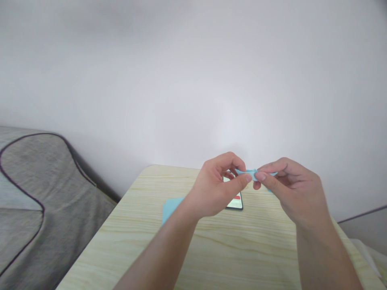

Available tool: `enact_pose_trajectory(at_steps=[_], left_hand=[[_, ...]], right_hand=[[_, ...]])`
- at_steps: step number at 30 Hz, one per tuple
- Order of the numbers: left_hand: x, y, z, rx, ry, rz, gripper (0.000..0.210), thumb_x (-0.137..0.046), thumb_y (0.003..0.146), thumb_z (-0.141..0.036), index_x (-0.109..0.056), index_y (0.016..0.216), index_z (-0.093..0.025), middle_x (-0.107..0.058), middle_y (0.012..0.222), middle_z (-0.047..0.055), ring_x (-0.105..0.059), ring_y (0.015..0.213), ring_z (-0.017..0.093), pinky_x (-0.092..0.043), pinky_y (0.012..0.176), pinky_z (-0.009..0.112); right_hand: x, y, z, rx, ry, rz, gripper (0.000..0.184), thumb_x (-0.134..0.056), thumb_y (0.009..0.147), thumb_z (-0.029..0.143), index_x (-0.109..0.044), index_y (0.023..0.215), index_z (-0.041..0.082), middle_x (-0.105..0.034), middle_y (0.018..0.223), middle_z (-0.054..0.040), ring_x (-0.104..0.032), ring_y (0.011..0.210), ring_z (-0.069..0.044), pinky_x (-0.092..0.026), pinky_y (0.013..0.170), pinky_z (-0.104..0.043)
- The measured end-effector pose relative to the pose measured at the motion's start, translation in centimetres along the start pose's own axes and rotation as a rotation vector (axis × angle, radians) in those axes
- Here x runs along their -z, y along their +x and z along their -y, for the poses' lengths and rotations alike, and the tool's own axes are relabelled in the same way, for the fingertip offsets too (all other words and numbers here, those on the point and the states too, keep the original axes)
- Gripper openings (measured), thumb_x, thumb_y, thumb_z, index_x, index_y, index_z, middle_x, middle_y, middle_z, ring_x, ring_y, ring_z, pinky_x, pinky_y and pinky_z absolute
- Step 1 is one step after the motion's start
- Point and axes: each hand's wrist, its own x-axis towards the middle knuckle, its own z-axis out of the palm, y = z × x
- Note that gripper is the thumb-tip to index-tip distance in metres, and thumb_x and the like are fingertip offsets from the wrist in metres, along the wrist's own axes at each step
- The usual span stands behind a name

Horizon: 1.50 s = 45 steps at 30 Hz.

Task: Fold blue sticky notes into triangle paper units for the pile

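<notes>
Head view: both hands (215,187) pinch folded light-blue paper (250,172) near a phone (237,208), its screen (233,203) illegible.

Hands (211,187): two
Folded blue paper (253,176): one
Flat blue paper (171,208): at least one (partly hidden)
Phone (234,203): one
Table (242,249): one

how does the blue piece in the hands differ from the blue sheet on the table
The held piece looks folded and narrow; the sheet looks flat and broader. The held piece is pinched between left hand and right hand; the sheet lies on the table, partly hidden by the left forearm. Both are light blue.
</notes>
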Motion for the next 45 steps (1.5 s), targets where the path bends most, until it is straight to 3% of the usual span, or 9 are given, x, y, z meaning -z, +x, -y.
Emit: enact_pose_trajectory(at_steps=[8, 14, 18, 23, 27, 33, 41, 45], left_hand=[[0.0, 0.1, 0.1, 0.014, -0.095, 0.009, 0.019, -0.074, 0.084, -0.02, -0.055, 0.085, -0.019, -0.058, 0.075, -0.003, -0.056, 0.067, 0.009, -0.046, 0.065, 0.025], [0.3, 0.1, 0.3, -0.007, -0.091, 0.042, 0.019, -0.073, 0.086, -0.024, -0.055, 0.089, -0.02, -0.059, 0.08, -0.001, -0.059, 0.073, 0.011, -0.049, 0.068, 0.026], [0.5, 0.2, 0.4, -0.06, -0.029, 0.012, 0.016, -0.072, 0.086, -0.021, -0.057, 0.09, -0.02, -0.059, 0.085, 0.0, -0.059, 0.08, 0.012, -0.049, 0.076, 0.026], [0.4, 0.3, 0.5, -0.08, 0.038, 0.005, 0.013, -0.07, 0.087, -0.019, -0.058, 0.093, -0.021, -0.061, 0.084, -0.001, -0.058, 0.082, 0.012, -0.047, 0.081, 0.027], [0.6, 0.4, 0.6, -0.045, 0.083, 0.036, 0.012, -0.07, 0.088, -0.023, -0.062, 0.096, -0.02, -0.065, 0.088, 0.001, -0.059, 0.083, 0.013, -0.048, 0.082, 0.028], [1.4, 0.6, 1.1, 0.1, 0.148, 0.193, 0.023, -0.067, 0.091, -0.038, -0.074, 0.091, -0.016, -0.069, 0.083, 0.004, -0.059, 0.078, 0.016, -0.047, 0.076, 0.029], [1.3, 0.7, 1.1, 0.103, 0.136, 0.205, 0.025, -0.067, 0.091, -0.039, -0.075, 0.087, -0.014, -0.069, 0.079, 0.003, -0.057, 0.076, 0.014, -0.045, 0.073, 0.026], [1.3, 0.6, 0.8, 0.129, 0.147, 0.203, 0.026, -0.066, 0.092, -0.038, -0.074, 0.085, -0.015, -0.07, 0.079, 0.002, -0.058, 0.076, 0.013, -0.045, 0.072, 0.026]], right_hand=[[-0.1, -0.1, -0.3, -0.014, 0.034, -0.019, 0.023, -0.083, 0.08, 0.036, -0.066, 0.086, 0.021, -0.072, 0.069, -0.0018, -0.069, 0.063, -0.017, -0.052, 0.053, -0.026], [0.0, 0.1, -0.9, -0.031, 0.106, -0.001, 0.027, -0.085, 0.078, 0.036, -0.067, 0.092, 0.022, -0.073, 0.072, -0.0012, -0.071, 0.064, -0.018, -0.055, 0.058, -0.027], [0.6, 0.6, -1.8, -0.123, 0.135, 0.127, 0.035, -0.082, 0.08, 0.039, -0.07, 0.109, 0.024, -0.077, 0.08, -0.0032, -0.073, 0.073, -0.019, -0.058, 0.066, -0.029], [1.1, 1.0, -1.9, -0.15, 0.056, 0.311, 0.024, -0.074, 0.087, 0.045, -0.076, 0.086, 0.022, -0.076, 0.081, -0.0047, -0.07, 0.079, -0.018, -0.056, 0.072, -0.027], [1.1, 0.9, -1.4, -0.13, -0.042, 0.259, 0.026, -0.073, 0.087, 0.047, -0.075, 0.079, 0.023, -0.073, 0.078, -0.0021, -0.064, 0.072, -0.015, -0.049, 0.062, -0.024], [1.0, 0.5, -1.6, -0.163, -0.165, 0.249, 0.03, -0.072, 0.086, 0.051, -0.074, 0.077, 0.022, -0.07, 0.073, -0.0001, -0.057, 0.066, -0.013, -0.037, 0.052, -0.024], [1.1, 0.6, -1.8, -0.159, -0.176, 0.264, 0.029, -0.07, 0.088, 0.051, -0.074, 0.082, 0.023, -0.068, 0.072, 0.0002, -0.055, 0.063, -0.013, -0.038, 0.052, -0.024], [0.9, 0.6, -1.6, -0.134, -0.177, 0.203, 0.026, -0.071, 0.088, 0.049, -0.075, 0.083, 0.023, -0.069, 0.071, 0.0004, -0.058, 0.063, -0.013, -0.04, 0.053, -0.024]])
